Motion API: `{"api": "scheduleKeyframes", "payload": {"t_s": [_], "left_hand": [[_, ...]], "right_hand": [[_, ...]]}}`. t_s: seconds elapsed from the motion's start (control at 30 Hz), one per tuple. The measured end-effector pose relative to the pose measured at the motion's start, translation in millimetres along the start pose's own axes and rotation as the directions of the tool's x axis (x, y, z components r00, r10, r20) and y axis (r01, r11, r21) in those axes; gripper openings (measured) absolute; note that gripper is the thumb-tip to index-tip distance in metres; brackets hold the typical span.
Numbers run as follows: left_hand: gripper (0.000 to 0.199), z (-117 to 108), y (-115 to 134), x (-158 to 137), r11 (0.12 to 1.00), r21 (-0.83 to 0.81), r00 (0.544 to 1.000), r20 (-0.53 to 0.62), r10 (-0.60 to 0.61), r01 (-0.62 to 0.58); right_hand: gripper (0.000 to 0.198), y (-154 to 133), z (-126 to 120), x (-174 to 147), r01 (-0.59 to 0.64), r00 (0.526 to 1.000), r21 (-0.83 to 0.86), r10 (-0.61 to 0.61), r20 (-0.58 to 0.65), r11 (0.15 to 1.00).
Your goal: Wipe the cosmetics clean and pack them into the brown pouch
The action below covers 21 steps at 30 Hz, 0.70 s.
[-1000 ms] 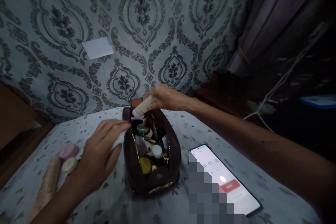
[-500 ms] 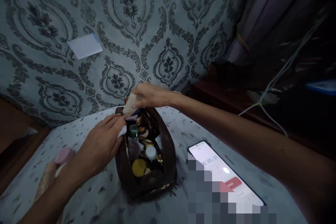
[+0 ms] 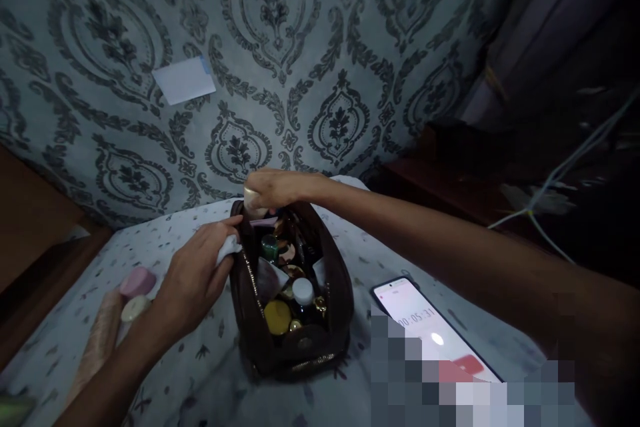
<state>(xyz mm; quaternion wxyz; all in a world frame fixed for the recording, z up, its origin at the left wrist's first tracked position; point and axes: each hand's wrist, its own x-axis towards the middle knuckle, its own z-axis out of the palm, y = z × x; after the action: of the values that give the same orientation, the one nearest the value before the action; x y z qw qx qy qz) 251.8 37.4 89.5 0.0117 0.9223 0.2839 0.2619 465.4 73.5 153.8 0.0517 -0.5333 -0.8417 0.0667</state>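
A dark brown zip-up toiletry bag stands with its mouth spread, packed with small bottles and jars. Inside I can make out a white-capped bottle, a yellow lid and a green-capped bottle. My right hand is at the bag's far end, closed around a cream-coloured container whose lower part is down in the bag. My left hand grips a crumpled white wipe or tissue, its fingers against the bag's left rim.
Right of the bag lies a phone showing a timer, partly pixelated. Left, behind my forearm, are a pink-capped item, a cream-lidded one and a long beige tube. Patterned wall rises behind; white cables hang at right.
My right hand has lowered the cream-coloured container further into the bag's far end. My left hand stays at the left rim with the white wipe. The view has shifted slightly left.
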Motion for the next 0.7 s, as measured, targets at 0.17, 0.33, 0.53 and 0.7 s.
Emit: {"api": "scheduleKeyframes", "payload": {"t_s": [0.17, 0.33, 0.53, 0.7], "left_hand": [[0.022, -0.3, 0.1, -3.7, 0.998, -0.059, 0.999, -0.024, -0.027, 0.026], [0.021, -0.5, -2.9, -6.0, 0.995, -0.097, 0.999, -0.016, -0.030, 0.029], [0.021, -1.0, -6.5, -8.3, 0.993, -0.114, 1.000, -0.015, -0.021, 0.019], [0.019, -2.1, -6.3, -7.5, 0.994, -0.107, 0.999, -0.006, -0.038, 0.037]], "right_hand": [[0.032, -7.0, 7.0, 13.0, -0.094, 0.994, 0.055, 0.090, 0.067, 0.994], [0.031, -5.6, 18.1, 28.0, -0.143, 0.986, 0.048, 0.139, 0.087, 0.989], [0.031, -8.1, 32.0, 41.0, -0.244, 0.965, -0.016, 0.244, 0.091, 0.970], [0.038, -8.7, 37.3, 44.7, -0.257, 0.962, -0.042, 0.260, 0.081, 0.965]]}}
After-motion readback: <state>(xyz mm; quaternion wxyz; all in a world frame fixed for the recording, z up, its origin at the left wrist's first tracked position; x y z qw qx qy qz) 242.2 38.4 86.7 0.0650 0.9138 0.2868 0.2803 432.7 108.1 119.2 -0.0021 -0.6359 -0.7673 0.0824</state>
